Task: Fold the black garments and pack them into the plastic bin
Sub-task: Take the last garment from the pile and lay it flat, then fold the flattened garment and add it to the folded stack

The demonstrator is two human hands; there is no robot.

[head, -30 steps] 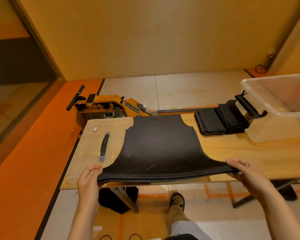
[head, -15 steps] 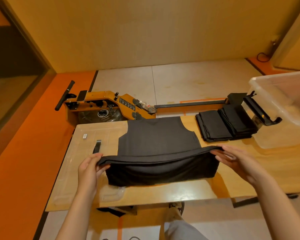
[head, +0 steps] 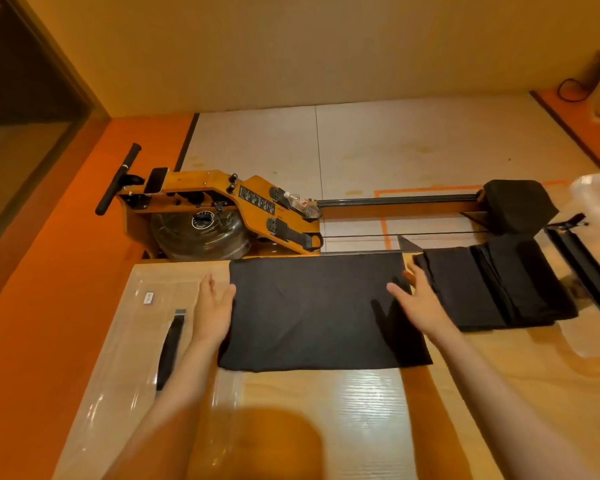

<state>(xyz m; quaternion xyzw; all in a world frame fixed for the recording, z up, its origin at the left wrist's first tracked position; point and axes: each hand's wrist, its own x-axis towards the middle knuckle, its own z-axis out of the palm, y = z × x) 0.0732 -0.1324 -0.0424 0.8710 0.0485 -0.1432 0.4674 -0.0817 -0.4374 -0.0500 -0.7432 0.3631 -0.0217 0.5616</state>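
Note:
A black garment (head: 312, 313) lies folded in half as a flat rectangle on the wooden table (head: 378, 417). My left hand (head: 213, 308) rests open at its left edge, fingers spread, thumb touching the cloth. My right hand (head: 418, 301) lies open and flat on its right part. To the right, a pile of folded black garments (head: 492, 289) sits beside the clear plastic bin (head: 596, 202), which shows only at the right edge of the frame.
A clear bin lid (head: 125, 368) with a black handle (head: 168, 348) lies flat on the table's left end. Behind the table stands a wooden rowing machine (head: 222, 209) with a black seat (head: 518, 206). A black clip handle (head: 582, 271) hangs on the bin's side.
Both hands carried the garment's near hem up and over to the far edge, folding it in half, then let go. They now lie flat on the cloth. The camera tilted downward.

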